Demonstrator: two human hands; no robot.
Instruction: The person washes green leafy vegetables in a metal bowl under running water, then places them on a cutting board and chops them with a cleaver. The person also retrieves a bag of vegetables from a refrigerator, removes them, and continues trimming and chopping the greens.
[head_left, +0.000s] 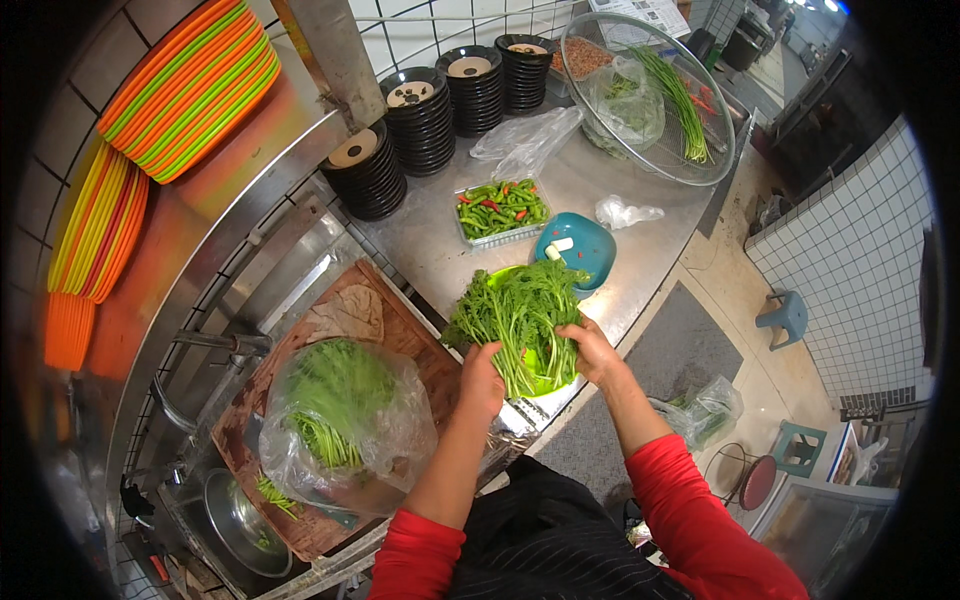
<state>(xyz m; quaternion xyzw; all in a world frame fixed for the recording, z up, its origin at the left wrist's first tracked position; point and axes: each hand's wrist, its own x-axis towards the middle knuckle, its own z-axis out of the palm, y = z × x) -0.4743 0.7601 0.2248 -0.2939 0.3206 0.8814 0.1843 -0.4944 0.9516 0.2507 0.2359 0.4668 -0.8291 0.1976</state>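
Note:
A bunch of leafy greens (529, 307) with long pale stems lies over a bright lime-green dish (541, 367), whose rim shows only in parts. My left hand (484, 379) grips the stems on the left side, thumb on top. On the other side my right hand (590, 349) has its thumb over the stems; its other fingers are partly hidden. Whether the fingers also touch the dish cannot be seen. Just beyond the greens sits a teal bowl (596, 251) with small white pieces in it. A clear tub of green and red chillies (502, 208) stands beside the bowl.
At left, a clear bag of greens (337, 412) rests on a wooden cutting board (409, 319) over a sink with a metal bowl (247, 525). Stacked black bowls (416, 120) line the wall. A mesh cover (724, 142) lies far right; coloured plates (191, 90) fill a shelf.

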